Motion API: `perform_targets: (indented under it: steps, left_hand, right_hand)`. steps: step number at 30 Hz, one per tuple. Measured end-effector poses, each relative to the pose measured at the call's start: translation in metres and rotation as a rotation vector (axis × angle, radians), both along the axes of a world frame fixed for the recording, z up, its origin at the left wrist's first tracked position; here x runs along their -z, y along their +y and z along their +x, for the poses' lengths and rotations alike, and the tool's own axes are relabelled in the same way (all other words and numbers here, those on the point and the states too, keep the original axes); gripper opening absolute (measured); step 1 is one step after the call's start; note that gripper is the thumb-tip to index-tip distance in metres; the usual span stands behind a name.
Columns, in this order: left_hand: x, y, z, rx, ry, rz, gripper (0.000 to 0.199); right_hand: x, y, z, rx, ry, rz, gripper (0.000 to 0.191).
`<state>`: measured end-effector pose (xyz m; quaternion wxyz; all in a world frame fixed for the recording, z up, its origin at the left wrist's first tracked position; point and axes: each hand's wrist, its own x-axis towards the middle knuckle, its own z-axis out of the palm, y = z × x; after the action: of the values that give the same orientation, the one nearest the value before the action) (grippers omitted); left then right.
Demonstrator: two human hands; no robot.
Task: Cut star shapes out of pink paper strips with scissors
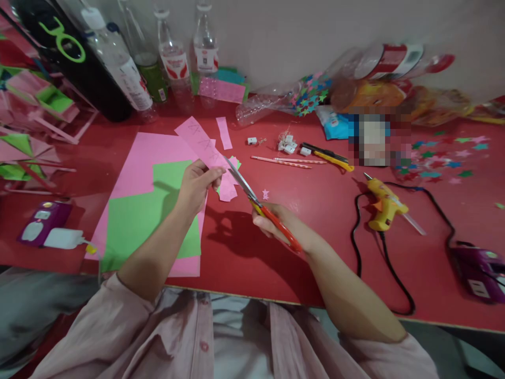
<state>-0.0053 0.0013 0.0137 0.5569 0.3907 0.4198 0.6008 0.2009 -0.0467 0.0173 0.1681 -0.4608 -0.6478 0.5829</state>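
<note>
My left hand [200, 184] pinches a strip of pink paper [202, 138] with several stars drawn on it in pencil. Scissors [252, 196] with red and yellow handles are in my right hand [282, 223], their blades pointing up and left to the strip's lower end. Whether the blades touch the paper I cannot tell. Under the strip lie pink and green paper scraps [228, 188]. A small cut-out pink star [265, 195] rests on the table just beyond my right hand. Beneath my left forearm are green sheets [158, 223] on a larger pink sheet [136, 163].
A yellow glue gun [382, 205] with a black cord lies right on the red table [244, 268]. Behind are striped pencils [282, 161], a yellow cutter [329, 158], small white lights [288, 143] and bottles [173, 60]. Paper pinwheel models [31, 152] stand left; loose stars [442, 158] lie right.
</note>
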Motion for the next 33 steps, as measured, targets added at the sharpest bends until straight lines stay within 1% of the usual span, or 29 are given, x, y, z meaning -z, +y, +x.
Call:
perform_targets:
  steps: [3, 8, 13, 22, 33]
  left_hand:
    - [0.0, -0.0009, 0.0008, 0.004, 0.019, 0.006, 0.007]
    - [0.0001, -0.0013, 0.0003, 0.014, 0.017, 0.004, 0.006]
    - [-0.0001, -0.0008, 0.0002, 0.014, 0.034, -0.003, 0.007]
    - [-0.0001, -0.0009, 0.0013, 0.026, 0.033, -0.003, 0.008]
    - [-0.0001, -0.0009, 0.0003, 0.031, 0.045, -0.024, 0.011]
  right_hand:
    - [0.0048, 0.0014, 0.0001, -0.037, 0.026, -0.024, 0.056]
    - [0.01, 0.0019, 0.0006, -0.031, 0.049, -0.057, 0.055]
    - [0.0093, 0.0012, 0.0004, -0.052, 0.056, -0.038, 0.053]
    - [0.009, 0.0012, -0.0011, -0.055, 0.028, -0.079, 0.056]
    - [0.0061, 0.0017, -0.0009, -0.063, 0.055, -0.063, 0.054]
